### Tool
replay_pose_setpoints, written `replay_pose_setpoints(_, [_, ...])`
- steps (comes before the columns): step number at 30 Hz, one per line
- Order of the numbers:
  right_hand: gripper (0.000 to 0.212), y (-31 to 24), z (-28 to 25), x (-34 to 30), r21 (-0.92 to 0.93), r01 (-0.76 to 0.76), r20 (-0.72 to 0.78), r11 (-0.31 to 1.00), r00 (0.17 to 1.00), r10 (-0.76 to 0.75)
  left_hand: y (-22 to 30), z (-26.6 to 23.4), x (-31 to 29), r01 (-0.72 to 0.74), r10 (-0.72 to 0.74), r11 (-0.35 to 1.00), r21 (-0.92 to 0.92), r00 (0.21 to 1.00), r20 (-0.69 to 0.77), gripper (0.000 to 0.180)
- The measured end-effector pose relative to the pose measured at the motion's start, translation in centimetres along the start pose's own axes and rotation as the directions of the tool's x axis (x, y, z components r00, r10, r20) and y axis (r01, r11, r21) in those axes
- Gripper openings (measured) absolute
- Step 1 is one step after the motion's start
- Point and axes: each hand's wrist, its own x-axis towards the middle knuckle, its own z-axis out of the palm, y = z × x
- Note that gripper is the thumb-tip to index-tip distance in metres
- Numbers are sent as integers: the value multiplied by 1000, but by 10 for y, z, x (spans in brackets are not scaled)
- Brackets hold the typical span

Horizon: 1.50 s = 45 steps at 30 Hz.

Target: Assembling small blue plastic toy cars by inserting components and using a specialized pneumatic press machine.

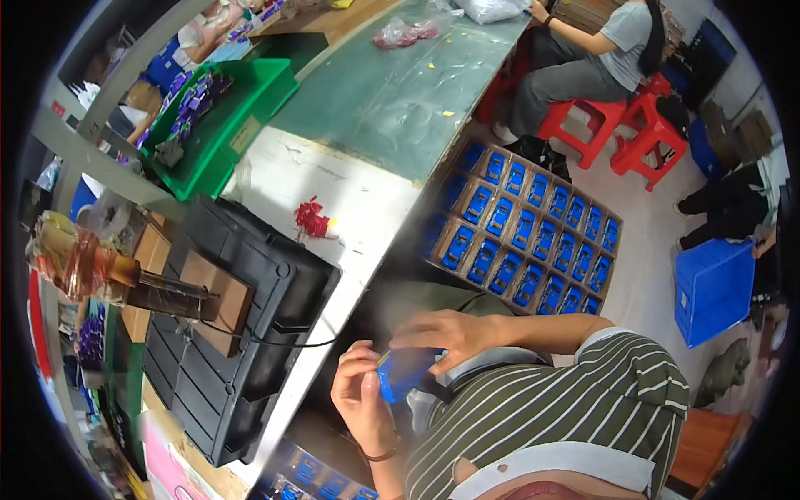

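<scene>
In front of my striped shirt, both hands are at a blue toy car (392, 386), its shape partly smeared by motion and covered by fingers. My left hand (364, 398) pinches its left side between thumb and fingers. From the right, my right hand (454, 332) reaches over the top, fingers bent round the far side and thumb on the near side; its fingertips are blurred. Beyond my hands, a divided carton (615, 271) holds rows of similar blue cars. Another carton with blue cars (333, 483) shows below my left forearm.
Left of me, a white-and-green worktable (367, 196) carries red scraps (312, 218), a black crate (242, 275), a machine with a metal shaft (171, 292) and a green bin (262, 92). Red stools (583, 125), a seated person (575, 58) and a blue crate (712, 287) are at right.
</scene>
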Motion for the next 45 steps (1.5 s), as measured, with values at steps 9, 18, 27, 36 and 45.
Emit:
replay_pose_setpoints(9, [71,4,4,12,-73,146,-65,987,986,-150,11,16,2,-117,115,992,-42,992,-54,28])
replay_pose_setpoints(18, [72,10,17,26,-9,199,-135,980,971,-198,3,0,8,-278,274,951,-135,961,-43,28])
replay_pose_setpoints(27, [77,5,16,40,27,195,-162,981,969,-188,15,-38,21,-673,652,661,332,734,190,59])
replay_pose_setpoints(36, [75,5,19,47,115,150,-73,982,987,-142,22,-50,27,-655,598,681,328,756,267,53])
replay_pose_setpoints(45, [81,17,32,52,125,211,-123,970,973,-196,9,-46,23,-523,520,852,-33,837,169,54])
